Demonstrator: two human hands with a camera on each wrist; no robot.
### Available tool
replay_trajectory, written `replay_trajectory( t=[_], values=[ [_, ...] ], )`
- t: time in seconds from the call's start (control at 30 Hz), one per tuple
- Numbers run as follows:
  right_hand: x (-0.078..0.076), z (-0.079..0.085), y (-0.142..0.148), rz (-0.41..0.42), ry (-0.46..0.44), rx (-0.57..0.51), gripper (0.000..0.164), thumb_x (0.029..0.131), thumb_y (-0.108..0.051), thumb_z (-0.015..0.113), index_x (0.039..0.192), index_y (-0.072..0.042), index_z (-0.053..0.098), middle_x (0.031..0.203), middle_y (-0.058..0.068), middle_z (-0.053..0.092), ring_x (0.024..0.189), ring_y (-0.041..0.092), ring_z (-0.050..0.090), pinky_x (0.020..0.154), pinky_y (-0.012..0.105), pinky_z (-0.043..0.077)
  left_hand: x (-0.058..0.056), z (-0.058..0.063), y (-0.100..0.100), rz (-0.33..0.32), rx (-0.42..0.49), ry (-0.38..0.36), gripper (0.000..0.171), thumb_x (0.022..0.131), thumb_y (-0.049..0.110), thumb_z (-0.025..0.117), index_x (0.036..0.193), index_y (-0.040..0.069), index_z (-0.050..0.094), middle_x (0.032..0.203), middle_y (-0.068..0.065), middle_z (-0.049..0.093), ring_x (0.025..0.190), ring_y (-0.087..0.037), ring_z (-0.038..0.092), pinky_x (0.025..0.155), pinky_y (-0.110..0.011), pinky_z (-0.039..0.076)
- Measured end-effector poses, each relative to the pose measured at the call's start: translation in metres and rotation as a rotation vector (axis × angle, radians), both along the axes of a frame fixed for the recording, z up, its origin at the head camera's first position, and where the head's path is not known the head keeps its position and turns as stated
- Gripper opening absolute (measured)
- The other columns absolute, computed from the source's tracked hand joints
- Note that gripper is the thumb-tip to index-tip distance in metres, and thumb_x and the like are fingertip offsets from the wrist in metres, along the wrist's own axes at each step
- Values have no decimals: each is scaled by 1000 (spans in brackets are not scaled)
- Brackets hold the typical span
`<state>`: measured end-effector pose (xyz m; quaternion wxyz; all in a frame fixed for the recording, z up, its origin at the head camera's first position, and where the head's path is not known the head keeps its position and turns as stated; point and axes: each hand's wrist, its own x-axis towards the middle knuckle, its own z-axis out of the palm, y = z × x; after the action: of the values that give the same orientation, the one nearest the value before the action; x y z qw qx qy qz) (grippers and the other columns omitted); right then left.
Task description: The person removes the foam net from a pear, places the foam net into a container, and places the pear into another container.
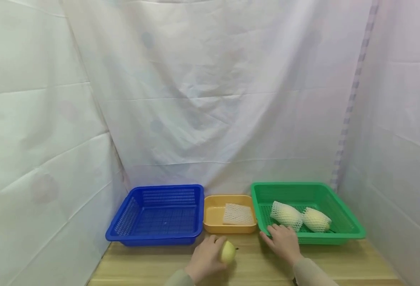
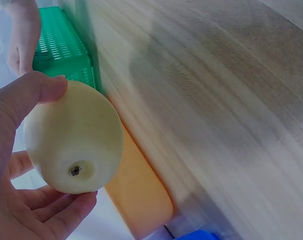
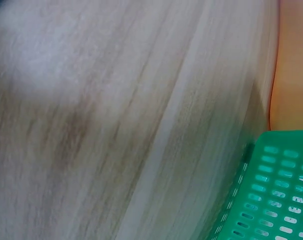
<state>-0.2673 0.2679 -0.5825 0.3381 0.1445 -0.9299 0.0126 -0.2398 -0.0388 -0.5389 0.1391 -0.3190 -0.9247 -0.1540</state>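
My left hand (image 1: pixel 207 256) grips a pale yellow pear (image 1: pixel 228 252), its stem pointing right, just above the wooden table. In the left wrist view, the thumb presses one side of the pear (image 2: pixel 74 135) and the fingers curl under the other, with the dark blossom end facing the camera. My right hand (image 1: pixel 284 243) rests at the front left rim of the green basket (image 1: pixel 342 237), fingers relaxed over the edge. Inside that basket lie two pears in white foam nets, a left one (image 1: pixel 286 215) and a right one (image 1: pixel 316 220). The right hand is outside its own wrist view.
A blue basket (image 1: pixel 154 241) stands at the left. Between the two baskets sits a small orange tray (image 1: pixel 215 229) holding a flat white foam net (image 1: pixel 237 214). White cloth (image 1: pixel 210 99) hangs behind and on both sides of the wooden table (image 1: pixel 142 264).
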Motion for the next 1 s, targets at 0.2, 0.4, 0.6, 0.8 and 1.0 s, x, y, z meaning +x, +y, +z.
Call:
replay_trajectory(
  t=[0.2,0.4,0.6,0.8,1.0],
  values=[
    [-1,-3,-4,-20,-34,-27,30,84,-46,69,85,-16,68,83,-1,67,68,20,60,61,39,45,2,8,-5,-18,-7,-10,72,61,36,85,125,14,59,102,-1,60,88,-15,57,64,-27,48],
    [-1,-3,-5,-28,-84,-56,31,86,-46,68,88,-15,70,87,1,69,73,22,61,66,43,47,0,16,-9,-24,0,46,73,62,38,84,126,18,58,102,0,60,89,-16,58,63,-28,48],
    [-2,-1,-2,-28,-42,-35,32,85,-46,68,87,-15,70,85,0,68,71,21,61,63,41,46,-4,27,-10,-20,15,36,77,64,38,83,133,18,54,105,-2,60,89,-15,58,64,-28,48],
    [-2,-4,-1,-17,-37,-23,32,84,-46,69,87,-14,70,84,1,68,69,21,61,62,40,46,-4,34,-10,-17,15,-1,73,64,37,83,130,19,56,107,-1,61,90,-15,58,63,-28,48],
    [-2,-1,0,-12,-29,-24,34,84,-47,67,86,-13,69,82,1,68,67,20,60,59,38,45,-9,42,-10,-11,18,0,72,64,39,83,128,20,56,102,0,60,86,-13,57,61,-28,47]
  ],
)
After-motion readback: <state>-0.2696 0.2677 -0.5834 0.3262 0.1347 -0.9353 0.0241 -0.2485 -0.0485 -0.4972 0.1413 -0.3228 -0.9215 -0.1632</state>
